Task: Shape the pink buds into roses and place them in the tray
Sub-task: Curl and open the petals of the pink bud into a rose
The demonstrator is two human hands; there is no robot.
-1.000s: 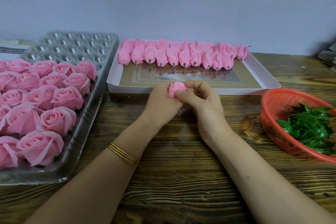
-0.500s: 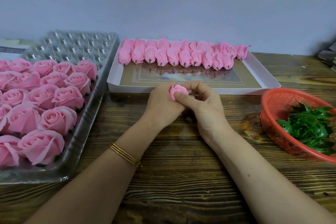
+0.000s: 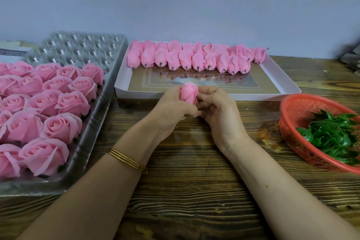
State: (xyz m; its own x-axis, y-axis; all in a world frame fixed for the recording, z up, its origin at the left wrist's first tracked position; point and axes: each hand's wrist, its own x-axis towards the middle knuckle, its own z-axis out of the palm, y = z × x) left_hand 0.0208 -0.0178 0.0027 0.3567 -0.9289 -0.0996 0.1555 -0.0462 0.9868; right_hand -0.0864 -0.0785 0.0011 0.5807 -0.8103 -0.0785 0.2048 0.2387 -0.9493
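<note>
Pink bud (image 3: 188, 93) sits upright over the counter (image 3: 194, 191), both hands (image 3: 194, 109) closed together around its base, and a hard squeeze could crumple those thin petals.

A red plastic basket (image 3: 303, 112) sits at the right of the dark wooden bench (image 3: 194, 191), holding green plastic leaf pieces (image 3: 335, 138). A shallow white box (image 3: 263, 97) lies at the back, just before a pale grey-blue wall (image 3: 175, 2).
</note>
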